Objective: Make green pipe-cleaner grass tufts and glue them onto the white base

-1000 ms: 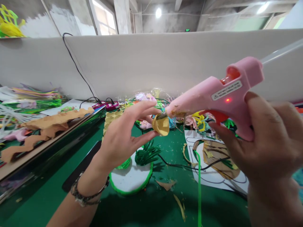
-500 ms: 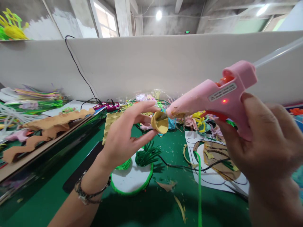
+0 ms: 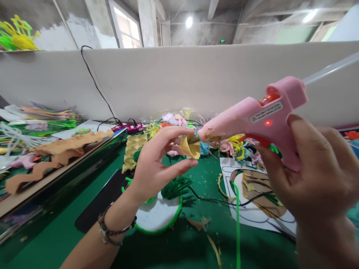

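My right hand (image 3: 316, 175) grips a pink hot glue gun (image 3: 252, 116) by its handle; a red light glows on its side and a clear glue stick (image 3: 333, 69) sticks out of the back. The gun's nozzle reaches into the mouth of a small yellowish cup-shaped piece (image 3: 193, 150). That cup is held between the thumb and fingers of my left hand (image 3: 157, 164). Below sits a white disc (image 3: 157, 218) with a green fuzzy rim, bearing a dark green tuft (image 3: 176, 187). My left forearm and hand cover part of the disc.
A paper with line drawings (image 3: 232, 209) lies right, under cardboard scraps and scissors (image 3: 283, 228). Egg-carton pieces (image 3: 133, 149), a black phone-like slab (image 3: 98, 205) and brown carton strips (image 3: 56, 160) are left. A cable (image 3: 213, 200) crosses the green table. Colourful pipe cleaners pile along the white partition (image 3: 179, 82).
The left hand has shifted slightly right, and its thumb has moved lower along the cup. The nozzle stays inside the cup. The whole view has moved down a little.
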{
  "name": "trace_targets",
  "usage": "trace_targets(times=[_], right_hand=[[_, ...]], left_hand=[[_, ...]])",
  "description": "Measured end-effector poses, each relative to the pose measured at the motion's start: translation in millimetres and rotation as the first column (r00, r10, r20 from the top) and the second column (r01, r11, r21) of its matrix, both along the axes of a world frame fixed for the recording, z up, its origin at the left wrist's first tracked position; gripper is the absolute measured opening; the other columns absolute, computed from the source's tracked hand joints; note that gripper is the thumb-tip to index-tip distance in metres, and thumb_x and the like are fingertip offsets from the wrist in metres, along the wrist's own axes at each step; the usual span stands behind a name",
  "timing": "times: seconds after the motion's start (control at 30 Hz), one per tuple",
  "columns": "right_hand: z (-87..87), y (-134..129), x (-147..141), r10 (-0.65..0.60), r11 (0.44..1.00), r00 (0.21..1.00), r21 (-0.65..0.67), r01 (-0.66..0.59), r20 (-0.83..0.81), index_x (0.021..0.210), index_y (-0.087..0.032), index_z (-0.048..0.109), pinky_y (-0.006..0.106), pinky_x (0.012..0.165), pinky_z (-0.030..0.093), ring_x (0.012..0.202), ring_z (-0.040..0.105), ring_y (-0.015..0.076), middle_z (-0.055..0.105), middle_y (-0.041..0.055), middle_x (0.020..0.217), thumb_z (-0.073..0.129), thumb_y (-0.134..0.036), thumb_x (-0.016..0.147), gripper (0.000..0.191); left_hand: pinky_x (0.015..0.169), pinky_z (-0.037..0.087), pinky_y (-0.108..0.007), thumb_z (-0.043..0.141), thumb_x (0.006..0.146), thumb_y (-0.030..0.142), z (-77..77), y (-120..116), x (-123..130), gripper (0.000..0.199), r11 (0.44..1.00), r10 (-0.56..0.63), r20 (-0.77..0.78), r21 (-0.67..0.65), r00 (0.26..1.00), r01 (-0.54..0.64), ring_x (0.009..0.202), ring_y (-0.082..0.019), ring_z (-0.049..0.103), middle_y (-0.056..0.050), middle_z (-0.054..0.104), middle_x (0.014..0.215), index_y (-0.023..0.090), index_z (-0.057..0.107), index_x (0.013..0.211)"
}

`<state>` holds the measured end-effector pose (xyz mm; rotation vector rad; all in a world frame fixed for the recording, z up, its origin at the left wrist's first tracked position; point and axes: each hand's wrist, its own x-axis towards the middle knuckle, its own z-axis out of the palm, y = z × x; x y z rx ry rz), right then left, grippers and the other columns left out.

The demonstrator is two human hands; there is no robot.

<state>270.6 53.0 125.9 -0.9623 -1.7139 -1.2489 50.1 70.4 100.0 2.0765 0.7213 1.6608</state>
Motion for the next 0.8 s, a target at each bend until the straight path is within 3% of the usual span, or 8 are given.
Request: trace_targets(times=[0.3,0.53,0.8], right_hand=[[-3.1,0.8,-1.4,0.012,1.0,1.0,-0.004,-0.012,-0.002,0.124,-0.011,0.045,0.026,0.064,0.047,0.073,0.058,0.0157,0.064,0.0087,0.083,0.06,-0.023,0.077,0.052],[-1.3,-3.4,-0.5,0.058,0.998,0.998,0.028,-0.058,0.003,0.124,-0.007,0.046,0.027,0.067,0.047,0.073,0.058,0.0164,0.063,0.0116,0.081,0.063,-0.019,0.074,0.054],[-0.3,-3.7,-2.3,0.084,0.996,0.996,0.001,-0.084,-0.028,0.129,-0.015,0.043,0.027,0.067,0.048,0.074,0.059,0.0156,0.063,0.0086,0.081,0.063,-0.019,0.075,0.058]], left_hand=[[0.07,0.052,-0.025,0.067,0.071,0.028,-1.7,0.3,-3.7,0.038,0.996,-0.081,0.087,-0.037,0.993,0.085,0.085,-0.015,0.06,-0.005,0.062,0.101,0.023,0.056,0.106],[0.076,0.051,-0.028,0.066,0.071,0.021,1.5,0.6,-7.3,0.038,0.999,-0.032,0.044,0.014,0.999,0.031,0.094,-0.017,0.057,-0.005,0.061,0.105,0.024,0.057,0.108],[0.078,0.05,-0.029,0.066,0.07,0.019,1.8,1.7,-9.1,0.038,0.999,-0.024,0.053,0.026,0.998,0.022,0.095,-0.017,0.055,-0.005,0.059,0.105,0.024,0.057,0.107]])
